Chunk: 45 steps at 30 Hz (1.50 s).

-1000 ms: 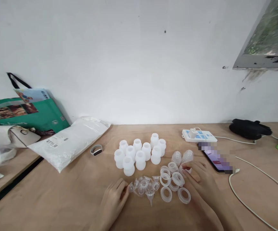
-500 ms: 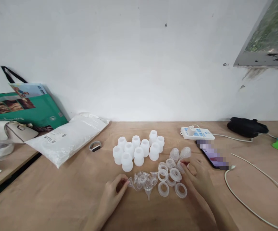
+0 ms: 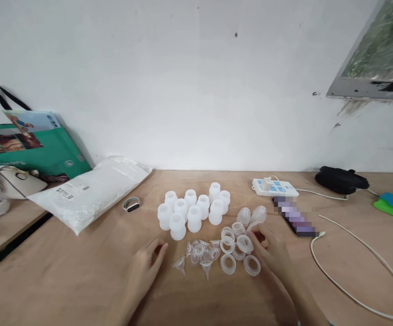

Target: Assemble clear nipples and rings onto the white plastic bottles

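Note:
Low over the wooden table, my left hand (image 3: 145, 265) has its fingers curved, with a gap between thumb and forefinger and nothing seen in them. Just right of it lies a clear funnel-shaped teat (image 3: 180, 264), apart from the pile of similar teats (image 3: 199, 250). My right hand (image 3: 271, 246) pinches a translucent ring (image 3: 255, 226), partly hidden by the fingers. Several loose translucent rings (image 3: 228, 264) lie left of that hand. Two clear domed caps (image 3: 259, 214) stand behind them. Farther back, several small white bottles (image 3: 178, 226) stand upright in a group.
A white plastic parcel (image 3: 91, 190) and a wristband (image 3: 131, 204) lie to the left, with a green bag (image 3: 60, 154) beyond. On the right are a power strip (image 3: 274, 187), a phone (image 3: 294, 217), a white cable (image 3: 344, 293) and a black pouch (image 3: 342, 180).
My left hand has let go of the teat at the pile's left edge and drawn away to the left. My right hand still pinches the ring. The view has shifted slightly.

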Each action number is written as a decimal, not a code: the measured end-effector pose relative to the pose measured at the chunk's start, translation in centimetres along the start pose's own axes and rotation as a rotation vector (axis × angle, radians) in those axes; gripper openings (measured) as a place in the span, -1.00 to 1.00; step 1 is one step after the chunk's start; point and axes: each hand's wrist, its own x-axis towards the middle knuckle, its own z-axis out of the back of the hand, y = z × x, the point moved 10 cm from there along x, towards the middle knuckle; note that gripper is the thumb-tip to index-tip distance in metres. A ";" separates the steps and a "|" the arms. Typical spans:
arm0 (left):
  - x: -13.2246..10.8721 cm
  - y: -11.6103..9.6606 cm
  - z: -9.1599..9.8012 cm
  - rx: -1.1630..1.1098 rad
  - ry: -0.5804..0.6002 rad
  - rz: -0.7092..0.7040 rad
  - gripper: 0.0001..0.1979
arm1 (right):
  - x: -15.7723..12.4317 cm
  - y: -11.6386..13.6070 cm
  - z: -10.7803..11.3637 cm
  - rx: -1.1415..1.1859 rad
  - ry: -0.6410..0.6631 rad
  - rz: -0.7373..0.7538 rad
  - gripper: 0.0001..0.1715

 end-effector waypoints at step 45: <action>-1.5 -5.1 -6.0 -0.313 0.779 -0.162 -0.83 | -1.6 4.6 -6.1 -0.084 0.379 0.312 -0.33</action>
